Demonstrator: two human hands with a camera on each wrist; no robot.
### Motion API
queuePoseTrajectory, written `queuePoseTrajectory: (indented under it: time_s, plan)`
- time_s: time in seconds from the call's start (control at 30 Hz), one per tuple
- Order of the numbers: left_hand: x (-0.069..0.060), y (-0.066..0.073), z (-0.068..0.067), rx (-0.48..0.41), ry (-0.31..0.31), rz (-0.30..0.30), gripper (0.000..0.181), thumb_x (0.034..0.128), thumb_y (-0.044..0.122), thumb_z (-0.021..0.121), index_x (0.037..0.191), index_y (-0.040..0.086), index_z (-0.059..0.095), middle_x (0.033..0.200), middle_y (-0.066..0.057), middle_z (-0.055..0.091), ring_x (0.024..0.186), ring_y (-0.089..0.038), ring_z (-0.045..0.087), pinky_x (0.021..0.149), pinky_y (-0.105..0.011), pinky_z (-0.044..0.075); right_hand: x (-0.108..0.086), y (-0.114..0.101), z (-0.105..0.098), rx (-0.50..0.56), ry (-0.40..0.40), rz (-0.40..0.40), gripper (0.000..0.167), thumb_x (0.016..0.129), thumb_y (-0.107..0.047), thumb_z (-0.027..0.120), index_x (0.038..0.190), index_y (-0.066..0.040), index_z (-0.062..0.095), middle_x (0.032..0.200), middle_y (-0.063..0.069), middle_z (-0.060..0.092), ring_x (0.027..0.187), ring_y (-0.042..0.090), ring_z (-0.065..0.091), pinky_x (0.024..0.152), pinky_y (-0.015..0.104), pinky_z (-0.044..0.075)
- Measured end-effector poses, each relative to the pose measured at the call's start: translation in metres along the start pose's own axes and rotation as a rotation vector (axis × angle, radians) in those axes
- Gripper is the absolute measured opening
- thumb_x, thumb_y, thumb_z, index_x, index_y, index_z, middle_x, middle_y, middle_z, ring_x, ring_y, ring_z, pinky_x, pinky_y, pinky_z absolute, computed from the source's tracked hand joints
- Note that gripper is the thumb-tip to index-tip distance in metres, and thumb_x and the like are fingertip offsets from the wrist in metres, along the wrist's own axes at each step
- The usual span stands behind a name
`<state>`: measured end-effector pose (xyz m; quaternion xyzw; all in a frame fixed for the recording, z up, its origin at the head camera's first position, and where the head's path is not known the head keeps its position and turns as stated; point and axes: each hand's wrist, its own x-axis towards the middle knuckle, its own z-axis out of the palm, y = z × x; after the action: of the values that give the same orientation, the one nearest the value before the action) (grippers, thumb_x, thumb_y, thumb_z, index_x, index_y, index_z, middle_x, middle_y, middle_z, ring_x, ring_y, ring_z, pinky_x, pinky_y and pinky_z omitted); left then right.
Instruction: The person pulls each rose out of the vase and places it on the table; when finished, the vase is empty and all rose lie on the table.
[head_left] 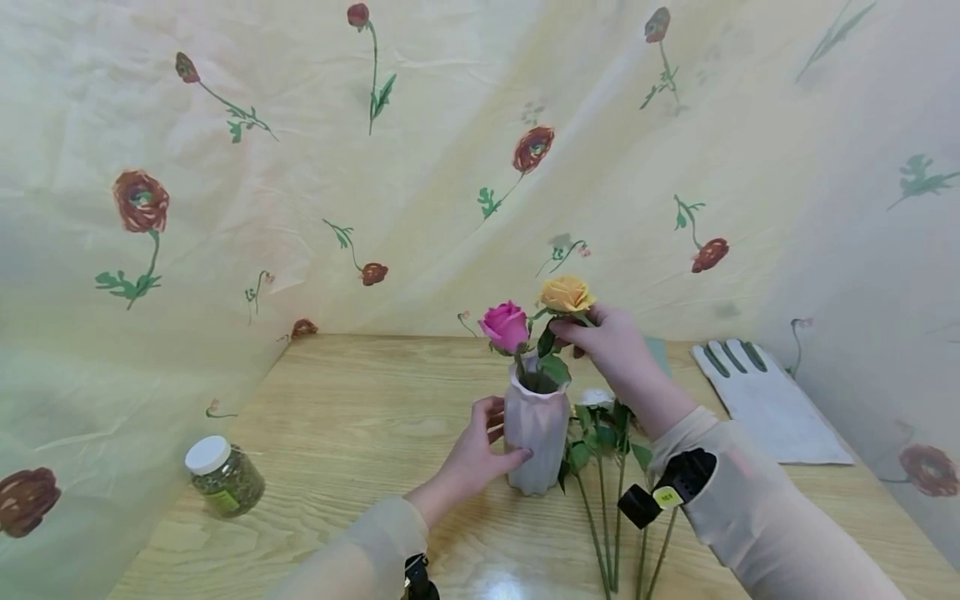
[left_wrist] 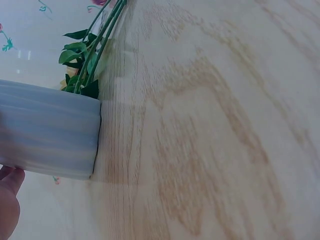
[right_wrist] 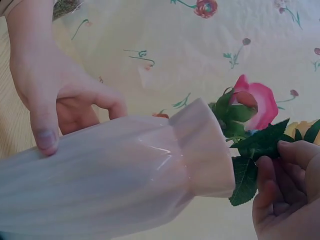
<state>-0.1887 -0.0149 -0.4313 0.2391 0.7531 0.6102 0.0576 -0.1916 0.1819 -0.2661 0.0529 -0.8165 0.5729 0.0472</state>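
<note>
A pale fluted vase [head_left: 536, 446] stands upright on the table. My left hand [head_left: 474, 457] holds its left side, with the thumb across the front. A pink rose [head_left: 504, 326] stands in the vase, leaning left. Above the rim, my right hand [head_left: 622, 354] pinches a yellow rose [head_left: 567, 294] just under its bloom. In the right wrist view, thumb and fingertips of the right hand [right_wrist: 295, 192] are at the dark green leaves [right_wrist: 260, 142] by the vase mouth. The lower stem of the yellow rose is hidden by leaves and vase.
Right of the vase lie several long-stemmed flowers [head_left: 602, 500], one with a white bloom [head_left: 597, 397]. A white glove [head_left: 772, 408] lies at the right. A lidded jar [head_left: 227, 479] stands at the left edge of the wooden table [head_left: 360, 417]. Flower-printed sheeting [head_left: 442, 167] hangs behind.
</note>
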Motion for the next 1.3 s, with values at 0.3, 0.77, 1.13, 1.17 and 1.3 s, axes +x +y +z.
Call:
queuePoseTrajectory:
  time_s: [0.3,0.77,1.13,1.17,1.3]
  plan:
    - [-0.003,0.001,-0.001,-0.004,0.000,0.015,0.071,0.0811,0.018,0.075,0.134,0.007,0.028,0.134,-0.012,0.040,0.125,-0.029,0.041,0.104,-0.036,0.038,-0.003,-0.001,-0.006,0.038,0.065,0.001,0.045,0.092,-0.024,0.062,0.126,0.003,0.052,0.103,0.008,0.061,0.092,0.018,0.058,0.079,0.026,0.052]
    - [-0.005,-0.002,-0.003,-0.013,0.005,-0.016,0.074,0.0804,0.020,0.075,0.135,0.006,0.028,0.134,-0.011,0.040,0.126,-0.028,0.040,0.105,-0.037,0.037,-0.006,-0.003,-0.021,0.600,0.356,-0.066,0.017,0.088,-0.010,0.064,0.100,-0.005,0.052,0.097,0.003,0.050,0.086,0.010,0.052,0.074,0.015,0.049]
    - [-0.006,-0.003,-0.004,-0.002,0.010,-0.012,0.075,0.0801,0.020,0.076,0.136,0.005,0.027,0.134,-0.012,0.041,0.126,-0.028,0.041,0.105,-0.037,0.037,-0.008,0.004,-0.040,0.943,0.466,-0.134,0.023,0.082,-0.004,0.069,0.094,-0.002,0.050,0.095,0.007,0.050,0.073,0.014,0.054,0.061,0.017,0.050]
    - [-0.007,-0.003,-0.004,-0.004,0.011,-0.012,0.075,0.0800,0.019,0.076,0.136,0.005,0.027,0.134,-0.012,0.041,0.126,-0.028,0.041,0.105,-0.038,0.037,-0.009,0.005,-0.043,0.965,0.475,-0.137,0.022,0.081,-0.004,0.070,0.092,-0.002,0.051,0.093,0.007,0.051,0.072,0.014,0.054,0.058,0.017,0.049]
    - [-0.006,-0.003,-0.004,-0.008,0.010,-0.012,0.075,0.0800,0.019,0.076,0.136,0.005,0.027,0.135,-0.012,0.040,0.126,-0.028,0.041,0.105,-0.038,0.037,-0.012,0.012,-0.054,1.076,0.503,-0.150,0.022,0.079,0.000,0.072,0.087,-0.002,0.052,0.089,0.007,0.053,0.068,0.015,0.056,0.057,0.020,0.049]
